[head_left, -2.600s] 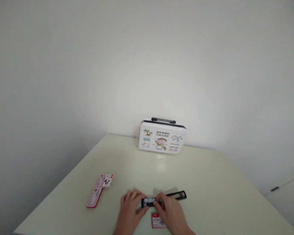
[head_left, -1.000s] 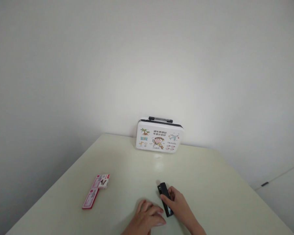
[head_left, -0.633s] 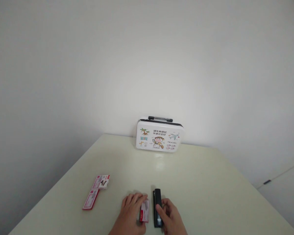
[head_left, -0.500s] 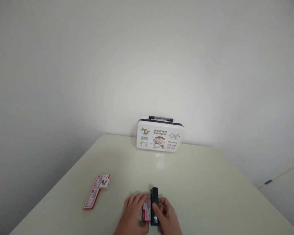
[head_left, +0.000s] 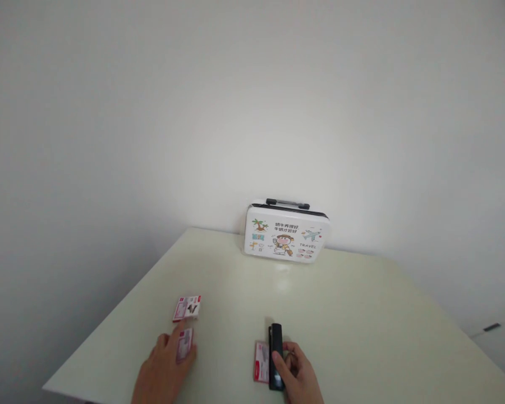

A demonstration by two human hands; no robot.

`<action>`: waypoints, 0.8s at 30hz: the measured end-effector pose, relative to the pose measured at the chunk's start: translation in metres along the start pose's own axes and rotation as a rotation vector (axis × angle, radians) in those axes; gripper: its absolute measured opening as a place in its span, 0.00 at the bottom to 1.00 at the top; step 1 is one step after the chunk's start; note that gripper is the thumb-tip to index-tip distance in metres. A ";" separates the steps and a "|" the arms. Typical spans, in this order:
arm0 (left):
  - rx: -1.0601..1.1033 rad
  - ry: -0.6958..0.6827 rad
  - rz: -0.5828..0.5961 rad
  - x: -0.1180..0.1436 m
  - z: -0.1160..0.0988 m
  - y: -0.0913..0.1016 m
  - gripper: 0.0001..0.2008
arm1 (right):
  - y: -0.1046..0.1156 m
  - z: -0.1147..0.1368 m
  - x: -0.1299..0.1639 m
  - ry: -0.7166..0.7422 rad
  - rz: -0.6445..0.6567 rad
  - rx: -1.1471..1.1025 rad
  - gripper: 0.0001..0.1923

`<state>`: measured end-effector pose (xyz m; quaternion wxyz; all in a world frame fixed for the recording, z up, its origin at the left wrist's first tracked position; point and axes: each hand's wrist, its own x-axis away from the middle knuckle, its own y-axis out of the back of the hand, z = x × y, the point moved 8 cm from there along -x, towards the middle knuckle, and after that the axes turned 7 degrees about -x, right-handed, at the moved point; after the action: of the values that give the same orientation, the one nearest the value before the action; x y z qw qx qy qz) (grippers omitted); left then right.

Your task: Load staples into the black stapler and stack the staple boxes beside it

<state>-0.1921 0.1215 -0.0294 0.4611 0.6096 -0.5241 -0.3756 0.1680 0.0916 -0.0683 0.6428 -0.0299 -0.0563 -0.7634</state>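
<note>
Both your forearms are cut off by the lower edge. Your left hand (head_left: 164, 370) lies flat, fingers loosely spread, over a small red-and-white staple box (head_left: 184, 344), half hiding it. Your right hand (head_left: 298, 375) curls around the near end of the black plastic stapler (head_left: 275, 354), thumb on its top. Another red-and-white staple box (head_left: 261, 362) touches the stapler's left side. A third one (head_left: 187, 308) sits farther left on the pale cream table (head_left: 353, 314).
</note>
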 end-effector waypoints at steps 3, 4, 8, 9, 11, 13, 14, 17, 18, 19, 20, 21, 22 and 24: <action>0.079 -0.154 0.218 0.020 -0.034 -0.023 0.42 | 0.001 -0.005 -0.001 -0.009 -0.001 -0.005 0.30; 0.099 -0.192 0.285 0.027 -0.045 -0.030 0.46 | 0.001 -0.006 -0.001 -0.013 0.003 -0.004 0.31; 0.152 -0.298 0.358 0.036 -0.083 -0.034 0.39 | 0.000 -0.006 -0.001 -0.022 0.023 -0.005 0.32; 0.185 -0.336 0.340 0.034 -0.093 -0.030 0.35 | 0.000 -0.004 -0.001 -0.019 0.024 -0.006 0.31; 0.280 -0.429 0.293 0.030 -0.112 -0.019 0.32 | 0.000 0.001 0.000 -0.005 0.017 -0.007 0.30; 0.372 -0.517 0.249 0.027 -0.132 -0.006 0.32 | 0.000 0.005 0.002 0.003 0.011 -0.013 0.30; 0.403 -0.557 0.237 0.026 -0.143 -0.001 0.32 | -0.001 0.005 0.002 0.001 0.014 -0.015 0.30; 0.397 -0.666 0.281 0.034 -0.180 -0.001 0.33 | -0.003 0.003 0.003 -0.011 0.032 -0.021 0.31; 0.371 -0.690 0.300 0.038 -0.191 -0.005 0.32 | -0.003 0.003 0.003 -0.003 0.031 -0.021 0.30; 0.345 -0.704 0.309 0.041 -0.200 -0.010 0.31 | -0.002 0.004 0.003 0.013 0.021 -0.020 0.30; 0.326 -0.712 0.313 0.043 -0.207 -0.015 0.31 | 0.000 0.004 0.003 0.030 0.004 -0.018 0.30; 0.318 -0.715 0.315 0.044 -0.210 -0.019 0.34 | 0.001 0.005 0.003 0.046 -0.010 -0.013 0.30; 0.320 -0.718 0.316 0.044 -0.209 -0.023 0.39 | 0.001 0.005 0.003 0.056 -0.013 -0.004 0.30; 0.348 -0.689 0.262 0.033 -0.193 -0.022 0.47 | 0.000 0.002 0.002 0.064 -0.004 0.017 0.31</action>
<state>0.0017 0.1221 0.0064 0.1923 0.4449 -0.7770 -0.4018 0.1681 0.0902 -0.0662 0.6431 0.0000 -0.0420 -0.7647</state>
